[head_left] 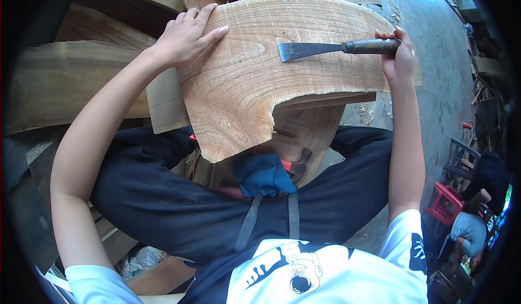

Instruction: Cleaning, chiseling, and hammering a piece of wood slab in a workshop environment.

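On the far left, several wide wooden boards [76, 81] are lying one over another. Just to the right of them, the left hand [187, 35] rests at the far left edge of a thick, pale wooden slab [239, 87]. This hand is flat and opened, with the thumb spread away from the fingers along the surface; its palm is hidden. A smaller board [165, 100] shows from under the left edge of the slab.

The slab is in the middle, in front of the person, and its near corner points between the knees. Its far edge is rounded, and a rough notch is cut in its near side. Nearer than this corner, a blue cloth [263, 175] lies between the legs in dark trousers [347, 195].

Over the right half of the slab there is a chisel [343, 47], its wide blade pointing to the left. I cannot tell whether the blade touches the wood. The right hand [400, 59] is closed around the end of its dark handle, near the right edge of the slab.

Farther right is the grey floor [442, 59] and, on the near right, a red stool [445, 201].
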The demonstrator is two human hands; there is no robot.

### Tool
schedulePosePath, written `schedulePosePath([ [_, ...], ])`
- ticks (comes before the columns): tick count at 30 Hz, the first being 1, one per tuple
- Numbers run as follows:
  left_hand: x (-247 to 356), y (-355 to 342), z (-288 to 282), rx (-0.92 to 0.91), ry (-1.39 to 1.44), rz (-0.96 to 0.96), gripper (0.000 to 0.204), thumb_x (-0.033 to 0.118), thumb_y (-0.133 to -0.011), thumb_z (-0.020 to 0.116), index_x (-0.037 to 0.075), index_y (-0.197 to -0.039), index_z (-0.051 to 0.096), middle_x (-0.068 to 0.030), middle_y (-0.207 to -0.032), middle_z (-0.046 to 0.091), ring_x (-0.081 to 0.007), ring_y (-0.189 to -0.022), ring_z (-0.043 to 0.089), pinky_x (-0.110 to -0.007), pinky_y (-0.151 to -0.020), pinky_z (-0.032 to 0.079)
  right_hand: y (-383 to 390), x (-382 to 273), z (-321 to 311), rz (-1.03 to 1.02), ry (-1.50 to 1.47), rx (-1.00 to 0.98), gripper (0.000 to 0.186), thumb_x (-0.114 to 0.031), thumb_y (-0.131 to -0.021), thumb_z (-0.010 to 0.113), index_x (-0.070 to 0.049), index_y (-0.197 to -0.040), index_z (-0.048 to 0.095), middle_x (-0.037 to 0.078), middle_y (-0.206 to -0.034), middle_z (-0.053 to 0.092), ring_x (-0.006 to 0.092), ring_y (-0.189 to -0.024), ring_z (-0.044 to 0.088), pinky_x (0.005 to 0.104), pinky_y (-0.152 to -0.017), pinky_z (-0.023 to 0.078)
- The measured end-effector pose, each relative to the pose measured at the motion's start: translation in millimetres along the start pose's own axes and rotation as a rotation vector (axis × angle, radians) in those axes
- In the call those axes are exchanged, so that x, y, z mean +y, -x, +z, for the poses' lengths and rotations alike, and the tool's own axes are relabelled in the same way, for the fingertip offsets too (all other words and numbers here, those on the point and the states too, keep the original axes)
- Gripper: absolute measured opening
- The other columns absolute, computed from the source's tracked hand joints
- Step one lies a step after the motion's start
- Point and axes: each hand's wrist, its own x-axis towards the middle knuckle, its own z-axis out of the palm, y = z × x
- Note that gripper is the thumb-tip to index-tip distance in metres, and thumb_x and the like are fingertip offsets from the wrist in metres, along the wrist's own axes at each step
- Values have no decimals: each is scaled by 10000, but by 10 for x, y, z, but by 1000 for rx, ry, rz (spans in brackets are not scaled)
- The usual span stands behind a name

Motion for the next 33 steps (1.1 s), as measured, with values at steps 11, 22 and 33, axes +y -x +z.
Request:
schedulePosePath([
  [11, -17, 12, 67, 27, -33, -4, 848, 695, -1065, 352, 87, -1652, 282, -242, -1447, 535, -368, -1376, 531, -518, -1176, 422, 197, -106, 320, -437, 331, 80, 180, -93, -1025, 664, -10, -898, 568, 56, -784, 589, 233, -700, 703, 486, -780, 677],
  [22, -131, -18, 118, 75, -78, 87, 794, 631, -1096, 343, 75, -1656, 258, -244, -1435, 540, -371, -1361, 542, -505, -1143, 455, 108, 50, 382, -567, 427, -9, 215, -150, -1008, 706, 9, -914, 596, 100, -831, 652, 253, -729, 742, 389, -701, 648],
  [33, -129, 5, 21, -52, 21, 27, 746, 589, -1110, 357, 84, -1650, 257, -243, -1495, 489, -380, -1406, 495, -467, -1216, 392, 228, 48, 777, -769, 581, 25, 258, -166, -992, 701, 82, -993, 629, 143, -795, 723, 256, -727, 785, 305, -672, 629],
])
